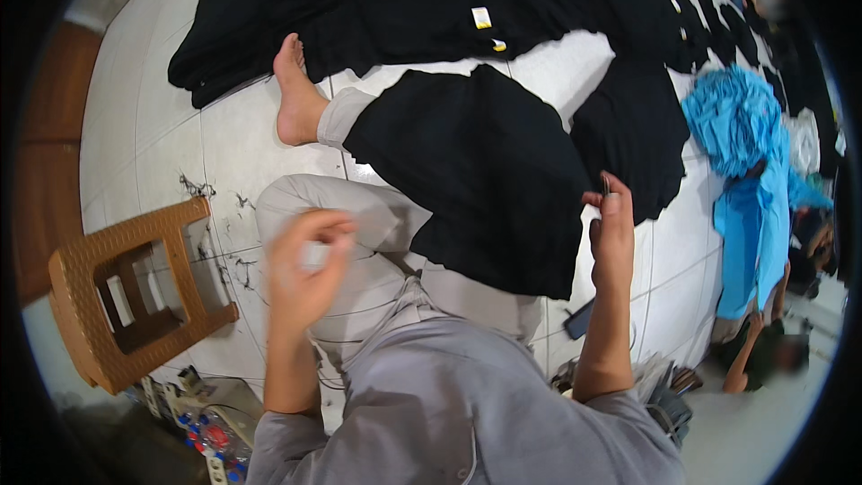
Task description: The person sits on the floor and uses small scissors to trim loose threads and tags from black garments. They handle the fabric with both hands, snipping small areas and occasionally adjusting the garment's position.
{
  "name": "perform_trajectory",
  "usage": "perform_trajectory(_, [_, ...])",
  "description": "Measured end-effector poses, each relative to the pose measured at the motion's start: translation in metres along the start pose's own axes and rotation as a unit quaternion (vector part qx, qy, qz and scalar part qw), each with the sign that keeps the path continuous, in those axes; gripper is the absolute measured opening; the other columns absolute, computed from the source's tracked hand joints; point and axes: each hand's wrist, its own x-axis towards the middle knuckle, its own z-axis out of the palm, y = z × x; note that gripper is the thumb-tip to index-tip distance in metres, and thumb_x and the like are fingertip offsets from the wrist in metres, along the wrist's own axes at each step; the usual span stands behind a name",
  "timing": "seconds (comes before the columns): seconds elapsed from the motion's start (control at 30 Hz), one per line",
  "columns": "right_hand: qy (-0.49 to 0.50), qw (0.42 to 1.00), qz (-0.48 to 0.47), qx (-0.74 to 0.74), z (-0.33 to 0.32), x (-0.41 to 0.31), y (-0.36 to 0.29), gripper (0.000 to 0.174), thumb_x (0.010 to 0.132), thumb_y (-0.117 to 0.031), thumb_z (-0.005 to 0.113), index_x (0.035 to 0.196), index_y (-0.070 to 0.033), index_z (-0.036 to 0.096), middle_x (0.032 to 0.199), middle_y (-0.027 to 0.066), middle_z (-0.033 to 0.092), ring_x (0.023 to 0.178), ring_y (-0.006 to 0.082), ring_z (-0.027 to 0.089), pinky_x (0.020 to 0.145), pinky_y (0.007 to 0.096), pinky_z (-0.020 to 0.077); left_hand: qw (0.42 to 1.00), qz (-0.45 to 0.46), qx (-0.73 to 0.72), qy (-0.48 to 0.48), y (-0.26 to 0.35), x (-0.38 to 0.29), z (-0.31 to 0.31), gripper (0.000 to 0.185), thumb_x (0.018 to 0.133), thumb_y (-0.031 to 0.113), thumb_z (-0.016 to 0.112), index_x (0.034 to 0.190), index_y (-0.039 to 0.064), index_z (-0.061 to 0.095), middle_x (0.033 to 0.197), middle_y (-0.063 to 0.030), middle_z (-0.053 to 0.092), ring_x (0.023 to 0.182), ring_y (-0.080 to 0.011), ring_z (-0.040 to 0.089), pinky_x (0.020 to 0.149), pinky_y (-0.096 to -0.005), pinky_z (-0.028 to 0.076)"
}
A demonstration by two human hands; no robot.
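Observation:
A black cloth piece (485, 168) lies spread over my lap and outstretched leg, its lower corner hanging near my waist. At its right edge, my right hand (613, 229) grips a small metal tool (605, 183), perhaps thread snips, mostly hidden by the fingers. Motion blurs my left hand (306, 266), raised above my bent knee left of the cloth. Its thumb and fingers curve towards each other; whether anything thin is between them cannot be made out. Beyond my foot, more black garments (431, 0) lie on the tiled floor, some with white-and-yellow labels (481, 17).
A brown plastic stool (138, 289) lies tipped on the left, near dark thread scraps (242, 269). Plastic bottles (215, 434) sit at lower left. A phone-like dark object (578, 320) is by my right forearm. Rightward, a person (754, 350) holds blue cloth (741, 236) beside a blue heap.

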Motion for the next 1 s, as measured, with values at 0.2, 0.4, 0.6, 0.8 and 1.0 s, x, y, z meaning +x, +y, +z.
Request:
perform_trajectory(0.2, [-0.031,0.969,-0.115,-0.215,0.026,-0.024,-0.011,0.092,0.085,-0.038,0.099,0.158,-0.005,0.051,0.104,0.0120,0.069,0.107,0.0266,0.069,0.101,0.0397,0.0547,0.817,0.559,0.133,0.045,0.156,0.006,-0.082,0.022,0.096,0.003,0.073,0.118,0.004,0.075,0.111,-0.0073,0.077,0.103,-0.0223,0.071,0.092,-0.0373,0.056])
perform_trajectory(0.4, [-0.023,0.986,-0.073,-0.151,0.022,-0.021,-0.008,0.086,0.088,-0.033,0.097,0.156,-0.007,0.053,0.096,0.0099,0.067,0.094,0.0224,0.066,0.092,0.0368,0.0552,0.760,0.615,0.184,-0.104,0.185,0.036,-0.050,0.022,0.095,0.003,0.073,0.117,0.003,0.075,0.109,-0.0074,0.075,0.100,-0.0222,0.070,0.090,-0.0370,0.055])
perform_trajectory(0.6, [-0.043,0.992,-0.039,-0.111,0.019,-0.017,0.000,0.080,0.090,-0.028,0.095,0.154,-0.006,0.055,0.100,0.0061,0.069,0.097,0.0143,0.064,0.098,0.0288,0.0523,0.754,0.619,0.184,-0.120,0.186,0.033,-0.046,0.021,0.095,0.004,0.073,0.116,0.003,0.074,0.108,-0.0075,0.074,0.097,-0.0221,0.069,0.087,-0.0367,0.055])
perform_trajectory(0.8, [-0.049,0.970,-0.223,-0.088,0.019,-0.046,-0.016,0.083,0.086,-0.016,0.097,0.157,-0.004,0.055,0.131,0.0100,0.071,0.086,0.0125,0.067,0.078,0.0267,0.0556,0.750,0.623,0.181,-0.128,0.189,0.030,-0.043,0.021,0.094,0.004,0.072,0.115,0.002,0.073,0.106,-0.0076,0.073,0.095,-0.0221,0.069,0.085,-0.0363,0.055])
perform_trajectory(1.0, [-0.248,0.914,-0.321,0.002,0.019,-0.056,-0.019,0.062,0.089,-0.010,0.089,0.147,-0.004,0.067,0.098,0.0057,0.085,0.078,0.0158,0.077,0.067,0.0265,0.0554,0.748,0.627,0.176,-0.128,0.189,0.033,-0.041,0.021,0.093,0.004,0.072,0.114,0.002,0.073,0.104,-0.0078,0.072,0.092,-0.0220,0.068,0.082,-0.0360,0.054])
